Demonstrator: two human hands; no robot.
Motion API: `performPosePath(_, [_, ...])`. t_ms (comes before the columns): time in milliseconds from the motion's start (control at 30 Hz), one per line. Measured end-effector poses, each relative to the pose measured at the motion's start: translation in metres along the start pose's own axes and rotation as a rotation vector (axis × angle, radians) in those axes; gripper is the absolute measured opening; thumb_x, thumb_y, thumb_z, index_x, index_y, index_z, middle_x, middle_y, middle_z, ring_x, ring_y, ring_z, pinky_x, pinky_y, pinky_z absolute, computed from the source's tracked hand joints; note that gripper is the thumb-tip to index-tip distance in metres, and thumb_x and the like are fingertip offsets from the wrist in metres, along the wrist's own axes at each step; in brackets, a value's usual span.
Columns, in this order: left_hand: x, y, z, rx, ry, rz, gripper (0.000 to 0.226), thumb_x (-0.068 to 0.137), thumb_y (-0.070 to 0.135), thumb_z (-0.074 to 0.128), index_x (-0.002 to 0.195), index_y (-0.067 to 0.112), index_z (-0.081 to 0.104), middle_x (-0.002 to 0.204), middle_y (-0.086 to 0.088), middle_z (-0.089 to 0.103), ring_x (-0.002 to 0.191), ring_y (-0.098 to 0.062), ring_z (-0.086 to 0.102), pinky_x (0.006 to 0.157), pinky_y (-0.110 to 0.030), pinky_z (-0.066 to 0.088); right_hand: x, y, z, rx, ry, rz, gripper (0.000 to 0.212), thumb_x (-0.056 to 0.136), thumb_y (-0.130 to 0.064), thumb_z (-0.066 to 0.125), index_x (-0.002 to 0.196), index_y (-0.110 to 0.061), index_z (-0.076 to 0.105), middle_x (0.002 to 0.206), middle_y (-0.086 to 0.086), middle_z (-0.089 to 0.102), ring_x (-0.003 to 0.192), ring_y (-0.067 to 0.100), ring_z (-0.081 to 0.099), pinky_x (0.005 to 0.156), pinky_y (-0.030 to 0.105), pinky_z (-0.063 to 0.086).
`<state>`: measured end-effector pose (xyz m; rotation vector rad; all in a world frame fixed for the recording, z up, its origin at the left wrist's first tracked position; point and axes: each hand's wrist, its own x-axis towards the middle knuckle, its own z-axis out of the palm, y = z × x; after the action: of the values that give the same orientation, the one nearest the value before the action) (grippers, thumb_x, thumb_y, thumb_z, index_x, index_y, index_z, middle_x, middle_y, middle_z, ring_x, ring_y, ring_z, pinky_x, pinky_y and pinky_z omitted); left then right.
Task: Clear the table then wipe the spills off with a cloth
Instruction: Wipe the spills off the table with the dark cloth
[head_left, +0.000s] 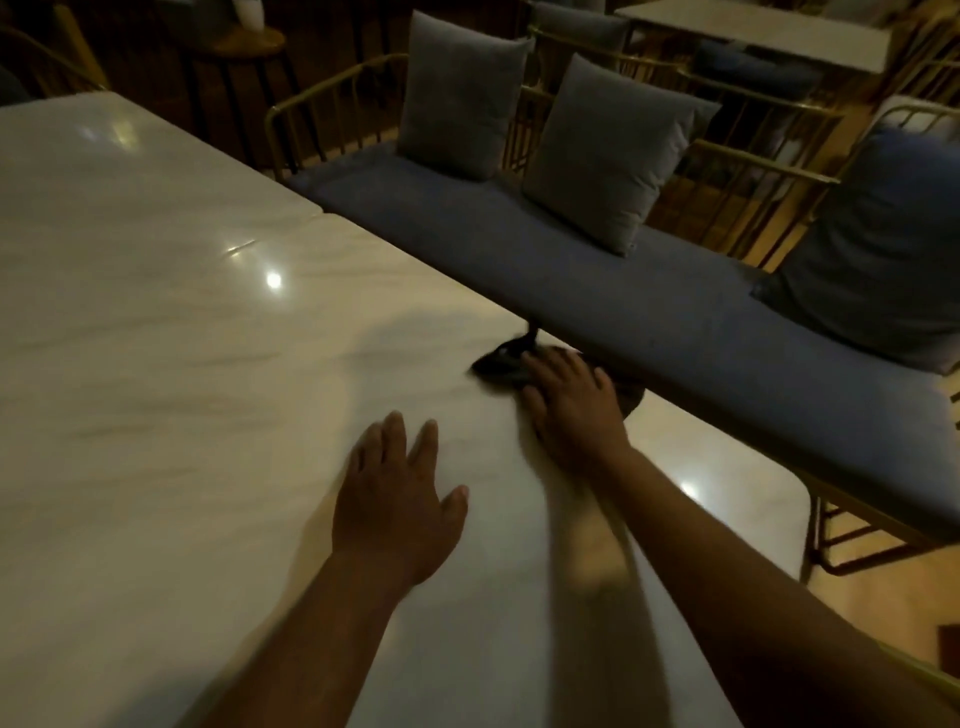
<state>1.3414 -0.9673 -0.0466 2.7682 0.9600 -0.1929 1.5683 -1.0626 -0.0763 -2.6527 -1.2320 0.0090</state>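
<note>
Right hand (571, 410) flat on dark cloth (501, 364), bunched, no clear axis

Single head view, worn high, tilted forward and down over the tabletop (156, 312). Close range: both forearms enter from the bottom edge. Left grip (397, 499) sits nearer the lens, right grip (571, 405) just beyond it at the tabletop's edge. Wide-angle, bench (675, 322) past the right grip. Dim, slightly blurred.
</note>
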Motion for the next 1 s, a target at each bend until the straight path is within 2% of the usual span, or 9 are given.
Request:
performPosePath(67, [-0.004, 0.000, 0.000, -0.002, 0.000, 0.022, 0.080, 0.099, 0.064, 0.029, 0.163, 0.028, -0.004, 0.170, -0.011, -0.009, 0.156, -0.032, -0.004, 0.127, -0.041, 0.004, 0.022, 0.012, -0.004, 0.008, -0.028, 0.181, 0.054, 0.104, -0.051, 0.026, 0.155, -0.036, 0.024, 0.165, -0.001, 0.019, 0.151, 0.026, 0.014, 0.121, 0.052, 0.013])
performPosePath(133, [-0.011, 0.004, 0.002, -0.016, 0.000, 0.055, 0.079, 0.099, 0.064, 0.030, 0.163, 0.029, -0.003, 0.170, -0.009, -0.007, 0.156, -0.030, -0.003, 0.127, -0.040, 0.006, 0.021, 0.005, -0.005, 0.012, -0.009, 0.222, 0.055, 0.104, -0.050, 0.027, 0.156, -0.034, 0.022, 0.165, 0.000, 0.016, 0.152, 0.027, 0.012, 0.122, 0.053, 0.011])
performPosePath(267, [-0.019, 0.015, 0.004, -0.002, 0.023, 0.076, 0.079, 0.099, 0.063, 0.030, 0.163, 0.028, -0.002, 0.170, -0.010, -0.006, 0.156, -0.031, -0.002, 0.126, -0.041, 0.005, -0.038, -0.015, -0.003, 0.063, -0.044, -0.041, 0.058, 0.102, -0.057, 0.017, 0.156, -0.037, 0.021, 0.165, -0.005, 0.015, 0.153, 0.024, 0.008, 0.122, 0.051, 0.007])
performPosePath(333, [-0.021, 0.018, 0.005, -0.024, 0.018, 0.081, 0.080, 0.099, 0.063, 0.032, 0.163, 0.029, -0.002, 0.170, -0.009, -0.007, 0.156, -0.030, -0.003, 0.126, -0.040, 0.004, -0.051, 0.006, -0.007, 0.013, -0.054, -0.052, 0.064, 0.096, -0.061, 0.009, 0.155, -0.040, 0.022, 0.164, -0.008, 0.018, 0.152, 0.022, 0.012, 0.121, 0.050, 0.011])
performPosePath(400, [-0.026, 0.022, 0.005, -0.035, -0.007, 0.106, 0.079, 0.099, 0.063, 0.032, 0.163, 0.030, -0.002, 0.170, -0.008, -0.008, 0.156, -0.029, -0.004, 0.127, -0.040, 0.005, -0.041, 0.035, -0.011, -0.026, 0.004, 0.124, 0.062, 0.097, -0.058, 0.014, 0.154, -0.038, 0.025, 0.164, -0.005, 0.021, 0.151, 0.027, 0.016, 0.119, 0.050, 0.014])
performPosePath(500, [-0.040, 0.034, 0.006, -0.048, -0.049, 0.154, 0.078, 0.100, 0.061, 0.032, 0.162, 0.032, -0.005, 0.170, -0.006, -0.012, 0.156, -0.028, -0.007, 0.127, -0.041, 0.006, -0.024, 0.049, -0.017, 0.000, -0.031, 0.373, 0.056, 0.103, -0.052, 0.022, 0.157, -0.035, 0.018, 0.166, 0.000, 0.013, 0.152, 0.033, 0.006, 0.121, 0.056, 0.007])
performPosePath(733, [-0.074, 0.062, 0.016, -0.058, -0.092, 0.273, 0.077, 0.101, 0.058, 0.031, 0.162, 0.031, -0.009, 0.168, -0.008, -0.019, 0.155, -0.030, -0.012, 0.127, -0.042, 0.000, -0.123, 0.034, -0.025, 0.039, -0.060, -0.020, 0.062, 0.097, -0.060, 0.013, 0.155, -0.038, 0.024, 0.164, -0.007, 0.019, 0.152, 0.024, 0.010, 0.121, 0.051, 0.010])
performPosePath(900, [-0.084, 0.063, 0.016, -0.032, -0.115, 0.286, 0.080, 0.101, 0.060, 0.033, 0.162, 0.029, -0.008, 0.168, -0.010, -0.017, 0.155, -0.033, -0.012, 0.127, -0.045, 0.003, -0.094, 0.082, -0.027, -0.056, -0.005, 0.318, 0.058, 0.102, -0.056, 0.018, 0.156, -0.036, 0.021, 0.165, -0.003, 0.017, 0.152, 0.027, 0.012, 0.122, 0.051, 0.010])
performPosePath(1000, [-0.087, 0.062, 0.017, -0.034, -0.111, 0.289, 0.080, 0.100, 0.062, 0.032, 0.162, 0.029, -0.007, 0.168, -0.011, -0.017, 0.155, -0.033, -0.011, 0.127, -0.044, 0.003, -0.107, 0.056, -0.021, -0.036, 0.020, 0.283, 0.058, 0.101, -0.055, 0.018, 0.156, -0.035, 0.022, 0.165, -0.002, 0.018, 0.152, 0.028, 0.012, 0.122, 0.052, 0.009])
